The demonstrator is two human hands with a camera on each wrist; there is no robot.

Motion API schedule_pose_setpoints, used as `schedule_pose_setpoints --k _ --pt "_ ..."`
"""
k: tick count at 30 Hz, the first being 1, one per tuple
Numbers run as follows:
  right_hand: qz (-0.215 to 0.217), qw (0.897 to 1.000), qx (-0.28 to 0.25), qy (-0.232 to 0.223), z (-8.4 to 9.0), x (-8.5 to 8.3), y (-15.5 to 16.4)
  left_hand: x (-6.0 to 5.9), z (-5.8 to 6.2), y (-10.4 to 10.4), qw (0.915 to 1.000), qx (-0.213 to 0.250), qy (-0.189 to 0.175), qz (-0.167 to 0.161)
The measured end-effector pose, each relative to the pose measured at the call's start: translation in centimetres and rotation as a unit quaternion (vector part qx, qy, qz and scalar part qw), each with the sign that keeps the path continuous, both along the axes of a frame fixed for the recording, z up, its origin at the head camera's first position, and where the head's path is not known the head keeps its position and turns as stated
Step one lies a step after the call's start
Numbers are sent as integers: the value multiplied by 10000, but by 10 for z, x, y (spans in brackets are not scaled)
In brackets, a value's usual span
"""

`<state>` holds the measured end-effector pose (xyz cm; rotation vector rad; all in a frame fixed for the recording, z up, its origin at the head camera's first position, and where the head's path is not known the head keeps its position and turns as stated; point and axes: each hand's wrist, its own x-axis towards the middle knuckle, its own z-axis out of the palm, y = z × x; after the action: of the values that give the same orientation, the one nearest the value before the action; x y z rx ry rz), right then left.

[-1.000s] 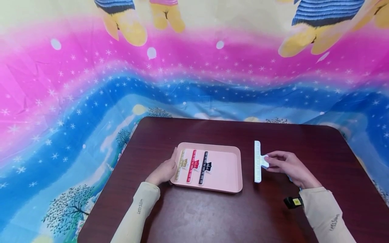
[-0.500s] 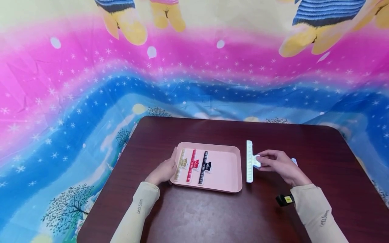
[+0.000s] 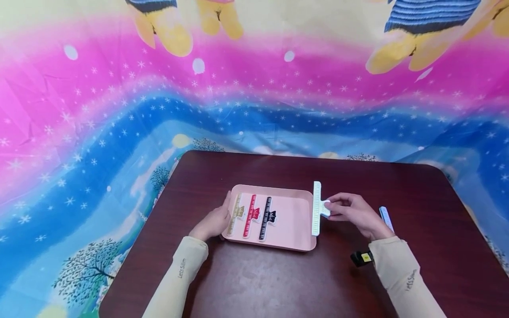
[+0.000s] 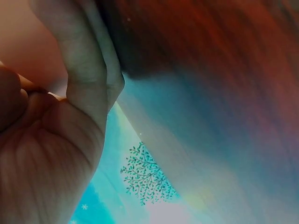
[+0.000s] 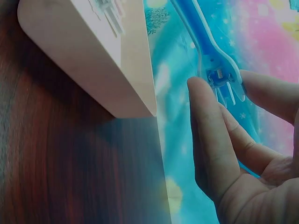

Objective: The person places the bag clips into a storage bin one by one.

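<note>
A pink tray [image 3: 292, 243] lies on the table with three piano-key clips in its left part: a gold clip [image 3: 236, 215], a red clip [image 3: 250, 215] and a black clip [image 3: 265, 218]. At the tray's left side, my left hand [image 3: 214, 222] grips the wall; the left wrist view shows mostly palm and fingers [image 4: 84, 60]. Thumb and fingers of my right hand [image 3: 355, 214] pinch the handle of a pale, whitish-blue clip [image 3: 316, 208], whose long bar stands over the tray's right rim. From the side, that clip [image 5: 201, 32] looks blue, with a spring between its handles.
Another pale blue bar-shaped piece [image 3: 385, 218] lies on the table behind my right hand, partly hidden by the wrist. A black strap with a yellow tag [image 3: 361, 258] hangs at the right sleeve. A printed cloth [image 3: 274, 88] hangs behind the dark wooden table [image 3: 286, 282].
My right hand has carried the pale clip leftward, from beside the tray to over its right rim. More of the blue piece behind it shows now. The left hand has stayed at the tray.
</note>
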<state>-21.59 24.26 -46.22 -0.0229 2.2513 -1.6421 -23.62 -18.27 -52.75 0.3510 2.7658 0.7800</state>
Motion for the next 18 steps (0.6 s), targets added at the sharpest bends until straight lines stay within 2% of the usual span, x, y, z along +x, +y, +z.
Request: schedule_pose_setpoints --k 18 --pt "-141 9994 -110 -302 -11 -10 -32 1 2 0 9999 -26 77 -66"
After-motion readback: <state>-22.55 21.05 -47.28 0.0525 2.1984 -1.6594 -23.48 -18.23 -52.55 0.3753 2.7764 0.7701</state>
